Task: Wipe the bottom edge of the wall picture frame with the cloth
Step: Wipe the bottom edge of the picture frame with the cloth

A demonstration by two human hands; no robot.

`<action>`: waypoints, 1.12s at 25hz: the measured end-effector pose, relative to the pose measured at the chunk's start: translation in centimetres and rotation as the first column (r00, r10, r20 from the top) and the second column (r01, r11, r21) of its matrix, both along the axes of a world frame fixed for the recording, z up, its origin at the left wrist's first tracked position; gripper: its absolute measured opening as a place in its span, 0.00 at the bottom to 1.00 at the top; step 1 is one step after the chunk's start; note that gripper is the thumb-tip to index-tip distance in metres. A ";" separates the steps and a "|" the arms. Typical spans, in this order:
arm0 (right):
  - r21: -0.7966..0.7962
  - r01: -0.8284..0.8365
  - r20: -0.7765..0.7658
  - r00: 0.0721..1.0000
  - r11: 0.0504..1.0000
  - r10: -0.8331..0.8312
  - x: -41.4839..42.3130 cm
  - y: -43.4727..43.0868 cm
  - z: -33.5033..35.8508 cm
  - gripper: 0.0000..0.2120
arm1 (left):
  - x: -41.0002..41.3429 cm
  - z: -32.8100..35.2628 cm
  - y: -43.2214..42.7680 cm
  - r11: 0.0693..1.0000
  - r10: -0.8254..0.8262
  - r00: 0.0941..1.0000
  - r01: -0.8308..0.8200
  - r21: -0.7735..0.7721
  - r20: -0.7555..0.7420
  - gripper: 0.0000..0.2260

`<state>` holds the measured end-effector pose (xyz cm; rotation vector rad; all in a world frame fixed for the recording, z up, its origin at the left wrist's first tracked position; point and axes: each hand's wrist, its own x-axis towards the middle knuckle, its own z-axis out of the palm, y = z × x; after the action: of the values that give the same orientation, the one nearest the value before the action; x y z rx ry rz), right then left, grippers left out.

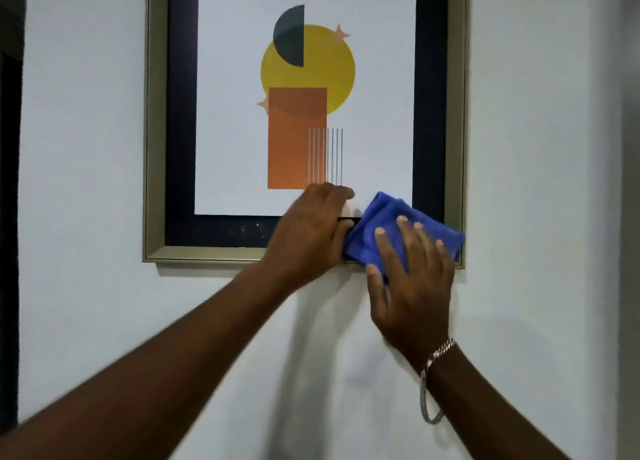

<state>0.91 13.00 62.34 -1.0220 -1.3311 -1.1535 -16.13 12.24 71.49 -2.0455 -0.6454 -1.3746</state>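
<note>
A picture frame with a dull gold rim and black mount hangs on a white wall. Its print shows a yellow circle and an orange rectangle. A blue cloth is bunched over the frame's bottom right corner. My right hand lies flat on the cloth with fingers spread, pressing it to the bottom edge. My left hand rests on the frame's bottom rail just left of the cloth, its fingers touching the cloth's left side. The rail under both hands is hidden.
White wall spreads below and to both sides of the frame. A dark opening runs down the far left. A wall corner edge stands at the far right. A bracelet circles my right wrist.
</note>
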 end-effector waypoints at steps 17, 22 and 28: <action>0.298 -0.134 -0.074 0.984 0.945 0.163 -4.0 3.5 -0.9 0.13 | -9.6 9.3 6.2 0.784 0.555 0.746 -0.320 0.532 -0.369 0.34; 0.375 -0.048 -0.309 0.935 0.926 0.174 -6.3 4.1 1.1 0.10 | -10.2 9.0 6.4 0.786 0.538 0.758 -0.292 0.545 -0.369 0.34; 0.350 -0.090 -0.356 0.908 0.932 0.221 -5.6 3.0 1.4 0.07 | -11.2 8.8 6.6 0.800 0.516 0.770 -0.277 0.532 -0.376 0.34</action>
<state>-4.72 16.01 63.79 -0.8280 -0.8515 -0.9457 -27.33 18.80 80.24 -1.6456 -0.4445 -0.6042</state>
